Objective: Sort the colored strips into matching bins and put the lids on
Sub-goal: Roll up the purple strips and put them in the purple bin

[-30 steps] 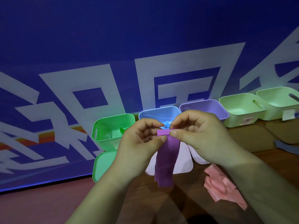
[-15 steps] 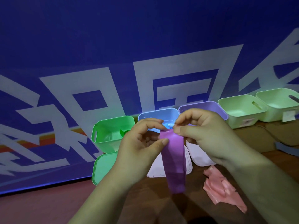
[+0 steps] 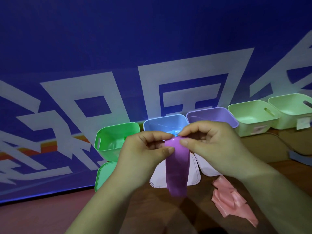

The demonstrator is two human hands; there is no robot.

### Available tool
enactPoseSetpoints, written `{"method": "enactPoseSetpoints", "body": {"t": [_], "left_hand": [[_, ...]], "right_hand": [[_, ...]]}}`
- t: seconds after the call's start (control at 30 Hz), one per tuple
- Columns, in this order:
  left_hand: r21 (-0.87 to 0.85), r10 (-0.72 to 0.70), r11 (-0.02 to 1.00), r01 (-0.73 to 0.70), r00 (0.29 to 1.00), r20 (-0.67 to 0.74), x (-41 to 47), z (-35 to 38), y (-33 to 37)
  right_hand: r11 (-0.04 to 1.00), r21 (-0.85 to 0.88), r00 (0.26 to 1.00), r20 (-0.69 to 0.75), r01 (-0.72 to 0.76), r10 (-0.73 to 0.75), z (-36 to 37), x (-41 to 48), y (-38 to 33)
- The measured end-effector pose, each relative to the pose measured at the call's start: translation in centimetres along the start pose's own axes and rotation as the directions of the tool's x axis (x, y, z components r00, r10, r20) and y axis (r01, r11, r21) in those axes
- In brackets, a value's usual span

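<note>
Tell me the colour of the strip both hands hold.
The strip is purple, clearest in the head view.

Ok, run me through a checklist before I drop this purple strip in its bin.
1. Grip: the left hand and right hand both pinch the top end of the purple strip: ok.
2. The purple bin has no lid on it and sits behind the right hand: ok.
3. Inside of the purple bin: the front part is hidden by the hand: cannot tell.
4. Its lid: the white lids lie before the bins; which one fits: cannot tell.
5. Sorting finished: pink strips lie loose on the table: not ok.
</note>
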State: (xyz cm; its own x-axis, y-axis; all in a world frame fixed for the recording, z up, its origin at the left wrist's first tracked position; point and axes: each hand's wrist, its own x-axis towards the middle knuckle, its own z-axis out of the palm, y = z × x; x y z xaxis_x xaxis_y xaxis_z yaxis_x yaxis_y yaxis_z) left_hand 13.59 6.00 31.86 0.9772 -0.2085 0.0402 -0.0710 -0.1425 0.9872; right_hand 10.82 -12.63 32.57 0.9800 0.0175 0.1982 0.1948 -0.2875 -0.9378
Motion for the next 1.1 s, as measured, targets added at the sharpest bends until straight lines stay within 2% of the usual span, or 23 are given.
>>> {"method": "enactPoseSetpoints", "body": {"t": [0.2,0.43,0.7,0.9,1.1], "left_hand": [[-0.080,-0.067,0.994,0.069,0.997,0.038,0.1,-0.1,0.8],[-0.092,-0.069,0.993,0.074,0.996,0.049,0.3,-0.1,1.1],[-0.093,-0.032,0.995,0.038,0.997,0.065,0.8,-0.3,0.7],[-0.042,0.046,0.998,-0.043,0.996,0.079,1.2,-0.9,-0.1],[-0.064,0.091,0.994,-0.085,0.990,0.103,1.6,-1.1,-1.1]], "right_hand": [[0.969,-0.221,0.993,0.062,0.113,-0.102,-0.7,0.1,0.4],[0.954,-0.268,0.990,0.066,0.135,-0.121,-0.7,0.5,0.2],[0.988,-0.155,0.998,0.067,0.030,-0.020,-0.5,1.3,0.5],[0.988,0.113,0.990,0.112,-0.104,0.091,-0.6,2.0,0.2],[0.965,0.193,0.981,0.116,-0.176,0.155,-0.3,2.5,0.6]]}}
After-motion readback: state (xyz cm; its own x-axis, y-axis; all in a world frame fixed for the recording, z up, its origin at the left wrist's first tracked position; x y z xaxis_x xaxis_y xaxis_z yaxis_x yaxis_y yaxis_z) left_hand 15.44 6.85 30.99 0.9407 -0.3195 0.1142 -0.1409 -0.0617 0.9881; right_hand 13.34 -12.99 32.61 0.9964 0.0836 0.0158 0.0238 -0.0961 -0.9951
